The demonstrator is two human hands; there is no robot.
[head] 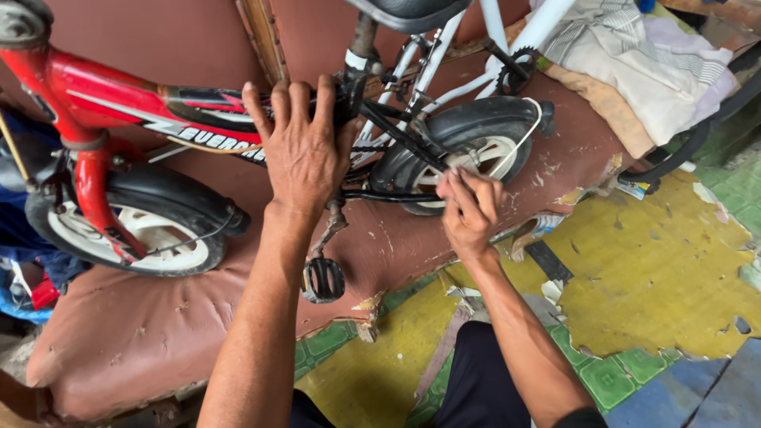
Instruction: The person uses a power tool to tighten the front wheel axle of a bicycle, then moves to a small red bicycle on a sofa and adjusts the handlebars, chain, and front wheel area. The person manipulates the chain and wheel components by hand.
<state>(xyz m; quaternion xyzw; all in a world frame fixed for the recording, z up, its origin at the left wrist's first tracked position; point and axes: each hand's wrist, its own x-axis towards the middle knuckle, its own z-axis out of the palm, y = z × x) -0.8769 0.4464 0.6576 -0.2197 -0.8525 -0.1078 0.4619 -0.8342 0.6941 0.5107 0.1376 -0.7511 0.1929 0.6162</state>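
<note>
Two hands on the small red bicycle [119, 103]: keep left hand [305, 150] spread flat on the frame above the pedal [323, 279], right hand [469, 208] pinched at the rear wheel [476, 154] beside the chain stay.

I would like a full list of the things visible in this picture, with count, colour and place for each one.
small bicycle: one, red frame with black parts, lying on the brown cushion
front wheel: one, black tyre with white rim, left side
rear wheel: one, black tyre with white rim, centre right
pedal: one, black, below the left hand
saddle: one, black, top centre
second bicycle frame: one, white, top right, partly hidden
brown cushion: one, worn and cracked, under the bicycle
folded cloth: a pile, pale striped, top right
floor covering: yellow and green, torn, lower right
left hand: spread flat on the frame
right hand: fingers at the rear wheel
</note>
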